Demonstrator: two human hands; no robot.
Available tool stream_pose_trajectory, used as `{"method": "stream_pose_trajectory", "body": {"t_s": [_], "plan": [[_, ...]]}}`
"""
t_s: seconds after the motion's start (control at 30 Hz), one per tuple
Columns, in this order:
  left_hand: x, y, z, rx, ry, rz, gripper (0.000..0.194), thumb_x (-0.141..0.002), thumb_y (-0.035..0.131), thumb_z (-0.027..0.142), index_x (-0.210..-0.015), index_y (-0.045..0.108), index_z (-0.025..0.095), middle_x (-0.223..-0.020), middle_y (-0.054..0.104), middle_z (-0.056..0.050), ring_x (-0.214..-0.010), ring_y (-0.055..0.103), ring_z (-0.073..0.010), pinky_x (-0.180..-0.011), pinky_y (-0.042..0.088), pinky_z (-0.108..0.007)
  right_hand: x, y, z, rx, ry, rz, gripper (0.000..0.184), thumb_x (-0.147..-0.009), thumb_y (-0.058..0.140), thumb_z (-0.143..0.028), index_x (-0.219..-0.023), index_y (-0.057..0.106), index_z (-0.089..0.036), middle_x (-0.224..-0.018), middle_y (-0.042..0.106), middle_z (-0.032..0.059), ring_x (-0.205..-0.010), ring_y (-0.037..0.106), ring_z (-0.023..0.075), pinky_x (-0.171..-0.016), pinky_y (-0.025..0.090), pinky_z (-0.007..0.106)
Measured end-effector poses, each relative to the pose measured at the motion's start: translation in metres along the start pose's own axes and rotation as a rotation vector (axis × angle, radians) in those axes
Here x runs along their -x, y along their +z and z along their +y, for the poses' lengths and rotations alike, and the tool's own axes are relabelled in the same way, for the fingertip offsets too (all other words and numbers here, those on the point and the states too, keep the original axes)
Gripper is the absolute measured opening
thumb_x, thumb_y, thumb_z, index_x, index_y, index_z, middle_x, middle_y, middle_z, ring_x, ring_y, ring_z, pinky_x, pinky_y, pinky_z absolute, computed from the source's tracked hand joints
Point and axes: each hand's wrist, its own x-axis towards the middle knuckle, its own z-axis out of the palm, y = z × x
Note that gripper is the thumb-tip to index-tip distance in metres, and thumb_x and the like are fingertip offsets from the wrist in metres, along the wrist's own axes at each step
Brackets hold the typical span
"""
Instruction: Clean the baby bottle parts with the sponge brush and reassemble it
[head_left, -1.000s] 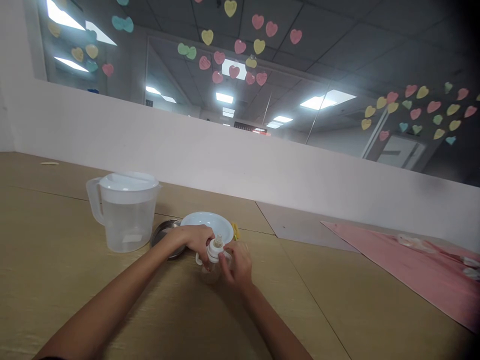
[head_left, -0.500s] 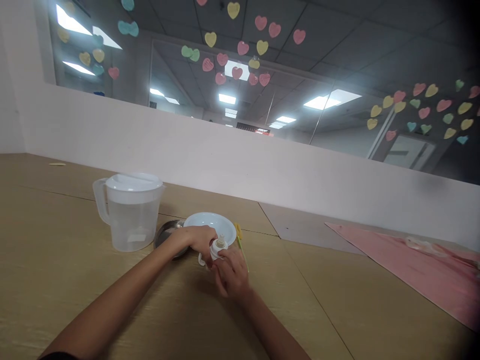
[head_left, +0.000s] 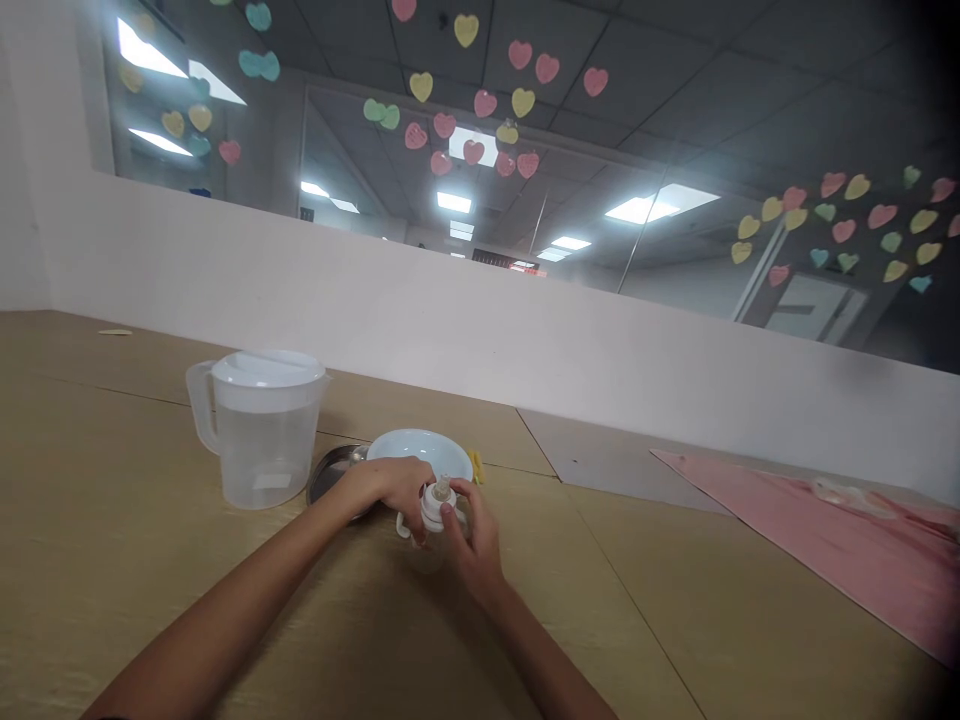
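We hold the bottle (head_left: pixel 429 556) with its long axis nearly upright, between our left hand (head_left: pixel 403 484) clamped at its side and right hand (head_left: pixel 475 532) clamped around its white collar (head_left: pixel 433 512).

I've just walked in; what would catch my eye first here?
Probably the colourful heart-shaped stickers scattered over the glass above the white wall. Next, the big lidded pitcher on the left of the table, and, near the middle, the left hand and right hand holding a white-topped bottle.

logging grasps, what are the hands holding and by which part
The left hand and right hand hold a clear plastic bottle at its round white collar, one each side; left grip partly hidden.
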Motion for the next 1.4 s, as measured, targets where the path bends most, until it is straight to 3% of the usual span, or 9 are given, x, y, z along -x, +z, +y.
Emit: {"method": "stream_pose_trajectory", "body": {"t_s": [0.17, 0.47, 0.63, 0.83, 1.03, 1.23, 1.4], "plan": [[-0.004, 0.001, -0.003, -0.008, -0.007, 0.004, 0.044, -0.047, 0.074, 0.047, -0.080, 0.067, 0.019, -0.070, 0.064, 0.000, -0.060, 0.055, -0.0170, -0.052, 0.038, -0.025, -0.001, -0.001, 0.001, -0.021, 0.019, 0.084, 0.021, -0.088, 0.048, -0.033, -0.101, 0.056, -0.017, -0.090, 0.065, 0.0060, -0.082, 0.062, 0.0172, -0.073, 0.051, 0.029], [-0.004, 0.000, -0.003, -0.041, -0.017, 0.010, 0.047, -0.044, 0.077, 0.048, -0.079, 0.067, 0.018, -0.073, 0.065, -0.001, -0.063, 0.056, -0.0182, -0.053, 0.038, -0.025, -0.001, -0.005, 0.013, -0.101, 0.109, 0.094, 0.022, -0.089, 0.047, -0.034, -0.097, 0.057, -0.017, -0.081, 0.065, 0.0065, -0.083, 0.063, 0.0205, -0.073, 0.049, 0.033], [-0.005, 0.001, -0.005, -0.017, 0.017, -0.003, 0.042, -0.048, 0.074, 0.046, -0.080, 0.067, 0.019, -0.073, 0.065, 0.001, -0.063, 0.057, -0.0166, -0.052, 0.038, -0.023, -0.001, -0.008, 0.008, -0.081, 0.136, 0.105, 0.022, -0.088, 0.048, -0.035, -0.089, 0.060, -0.018, -0.083, 0.064, 0.0056, -0.080, 0.061, 0.0188, -0.073, 0.049, 0.032], [-0.004, 0.001, -0.004, -0.022, 0.002, 0.004, 0.040, -0.049, 0.074, 0.045, -0.079, 0.067, 0.019, -0.070, 0.064, 0.001, -0.061, 0.057, -0.0166, -0.051, 0.038, -0.024, -0.005, -0.010, 0.003, -0.113, 0.187, 0.058, 0.022, -0.086, 0.050, -0.037, -0.093, 0.059, -0.018, -0.076, 0.063, 0.0027, -0.075, 0.060, 0.0178, -0.074, 0.048, 0.031], [-0.004, 0.000, -0.005, -0.021, -0.005, -0.004, 0.045, -0.048, 0.075, 0.048, -0.081, 0.069, 0.019, -0.068, 0.064, 0.001, -0.058, 0.055, -0.0158, -0.050, 0.039, -0.024, -0.009, -0.004, 0.002, -0.257, 0.239, -0.122, 0.039, -0.080, 0.057, -0.036, -0.114, 0.050, -0.019, -0.107, 0.063, 0.0081, -0.102, 0.059, 0.0209, -0.087, 0.047, 0.033], [-0.003, -0.002, 0.000, -0.072, 0.004, 0.006, 0.042, -0.048, 0.075, 0.047, -0.078, 0.069, 0.018, -0.065, 0.062, 0.001, -0.054, 0.052, -0.0138, -0.051, 0.038, -0.024, -0.007, 0.004, 0.009, -0.141, 0.279, -0.130, 0.045, -0.073, 0.065, -0.037, -0.113, 0.053, -0.020, -0.099, 0.062, 0.0066, -0.091, 0.060, 0.0209, -0.083, 0.049, 0.035], [-0.002, -0.003, 0.008, -0.110, -0.024, 0.024, 0.039, -0.052, 0.072, 0.048, -0.076, 0.069, 0.018, -0.064, 0.061, 0.000, -0.053, 0.052, -0.0136, -0.049, 0.037, -0.023, -0.007, 0.008, 0.011, -0.050, 0.227, -0.143, 0.033, -0.075, 0.063, -0.041, -0.099, 0.064, -0.019, -0.094, 0.061, 0.0071, -0.087, 0.058, 0.0218, -0.077, 0.049, 0.036]]}}
